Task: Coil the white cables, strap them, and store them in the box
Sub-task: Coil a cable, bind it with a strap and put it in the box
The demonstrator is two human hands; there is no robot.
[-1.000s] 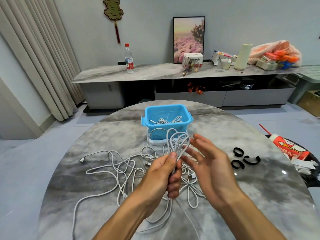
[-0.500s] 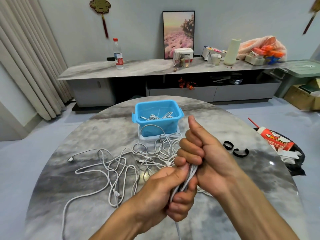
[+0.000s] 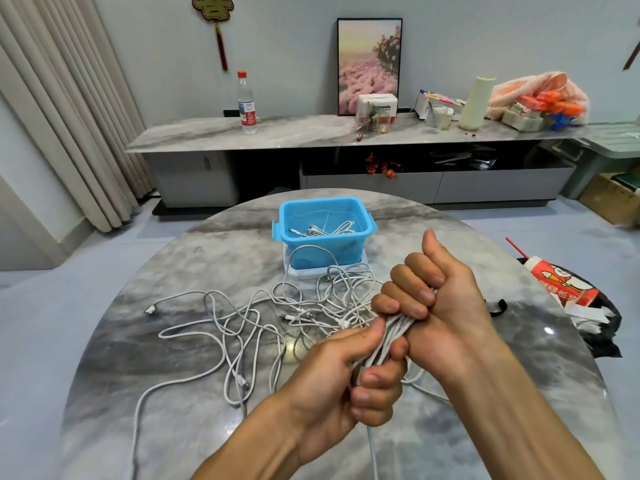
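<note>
over marble table [image 3: 173, 393], cable bundle [image 3: 388, 336] spans both hands' grip

Head-worn view, forward-down, over table [image 3: 194, 427]

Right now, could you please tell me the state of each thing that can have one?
Left hand: gripping the cable bundle.
Right hand: gripping the same bundle.
Cable bundle: gathered, unstrapped.
Blue box: open, cables inside.
Loose cables: tangled on the table.
Water bottle: upright, capped.
</note>
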